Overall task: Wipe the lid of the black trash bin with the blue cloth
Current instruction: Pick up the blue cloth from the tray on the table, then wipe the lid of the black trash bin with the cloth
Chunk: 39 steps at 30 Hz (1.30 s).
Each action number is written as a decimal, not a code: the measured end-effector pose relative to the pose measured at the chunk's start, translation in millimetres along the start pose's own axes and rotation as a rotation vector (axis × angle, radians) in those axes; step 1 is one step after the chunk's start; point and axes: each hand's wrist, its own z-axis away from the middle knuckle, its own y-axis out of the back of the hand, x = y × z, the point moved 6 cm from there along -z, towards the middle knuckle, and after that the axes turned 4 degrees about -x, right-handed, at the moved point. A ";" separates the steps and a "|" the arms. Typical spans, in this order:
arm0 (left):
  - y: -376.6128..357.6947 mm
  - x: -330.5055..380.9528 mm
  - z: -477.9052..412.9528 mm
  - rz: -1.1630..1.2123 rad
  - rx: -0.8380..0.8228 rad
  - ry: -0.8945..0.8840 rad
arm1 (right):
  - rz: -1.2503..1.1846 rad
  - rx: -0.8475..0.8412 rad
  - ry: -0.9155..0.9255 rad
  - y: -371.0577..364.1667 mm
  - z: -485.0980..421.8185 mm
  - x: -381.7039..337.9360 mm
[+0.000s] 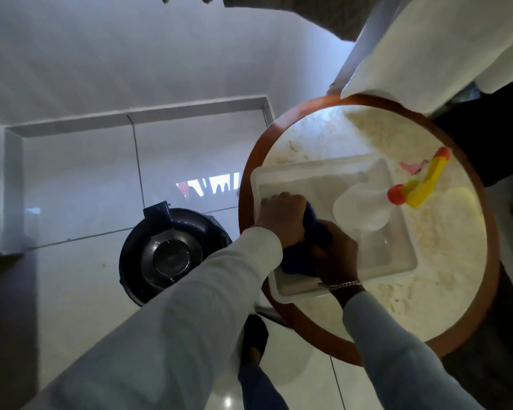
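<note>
The black trash bin [172, 250] stands on the tiled floor to the left of a round table, its shiny lid facing up. Both my hands are over a white plastic tray [397, 261] on the table. My left hand [282, 218] and my right hand [336, 255] are both closed on the dark blue cloth [314, 232], which is bunched between them inside the tray's near-left corner. Much of the cloth is hidden by my fingers.
The round table [444, 306] has a pale mottled top and a brown rim. A white spray bottle [364, 207] with a yellow and orange trigger lies in the tray. A pink scrap [412, 167] lies on the table. White fabric [427, 48] hangs at the upper right.
</note>
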 end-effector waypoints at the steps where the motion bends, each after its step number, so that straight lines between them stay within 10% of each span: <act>1: 6.3 -0.8 3.6 0.091 0.022 -0.014 | -0.037 0.028 0.020 8.3 1.5 -5.5; 14: 68.4 -140.8 120.6 0.785 0.419 -0.032 | -0.670 -0.262 0.182 -60.0 54.7 -147.8; 20: -14.7 -294.7 150.8 0.690 0.468 0.232 | -0.485 -0.185 0.013 -215.4 31.8 -111.1; 24: -90.7 -356.2 159.4 0.495 0.130 0.202 | -0.404 -0.187 -0.009 -272.1 5.5 -83.8; 39: -156.4 -387.2 125.8 -0.020 -0.038 0.000 | 0.526 -0.261 0.727 -364.1 8.0 -68.7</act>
